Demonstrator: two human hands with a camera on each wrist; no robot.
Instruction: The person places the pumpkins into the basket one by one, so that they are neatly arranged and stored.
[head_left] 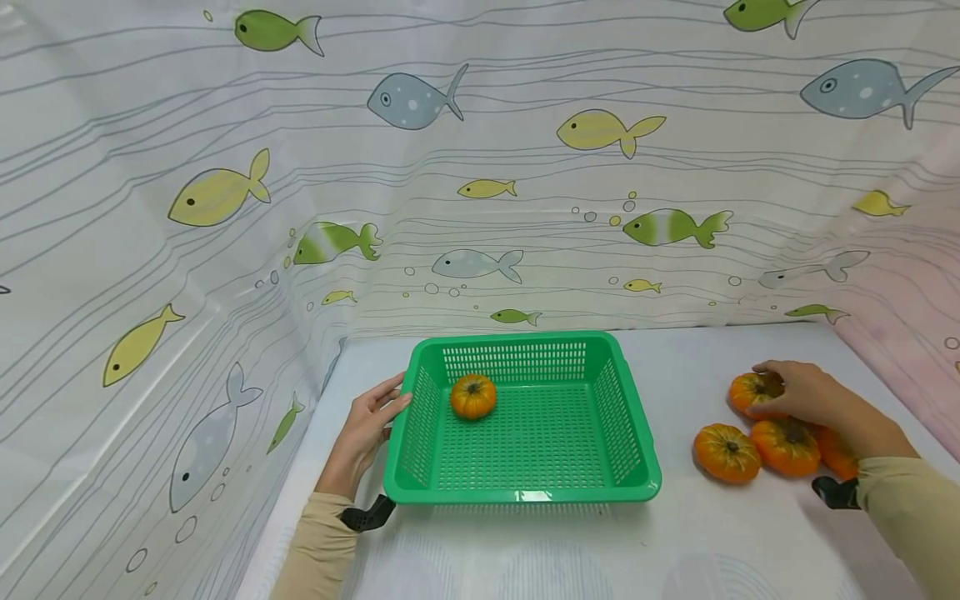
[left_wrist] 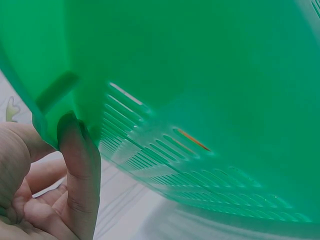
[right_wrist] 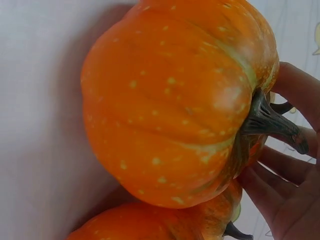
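Observation:
A green plastic basket (head_left: pixel 525 495) with slotted walls stands mid-table. My left hand (head_left: pixel 367 425) holds its left rim; in the left wrist view the fingers (left_wrist: pixel 82 170) pinch the green edge. One small orange pumpkin (head_left: pixel 473 397) sits inside, near the back left corner. At the right, my right hand (head_left: pixel 813 396) grips the farthest pumpkin (head_left: pixel 745 390) of a small group, thumb and fingers curled round its sides. Another pumpkin (right_wrist: pixel 170 100) with a dark stem fills the right wrist view and mostly hides the gripped one.
Beside the gripped pumpkin lie a left one (head_left: pixel 727 454), a middle one (head_left: pixel 785 447) and one partly under the right wrist (head_left: pixel 836 454). A pale cloth covers the table (head_left: pixel 570 558). A fish-printed curtain (head_left: pixel 525 225) rises behind and at both sides.

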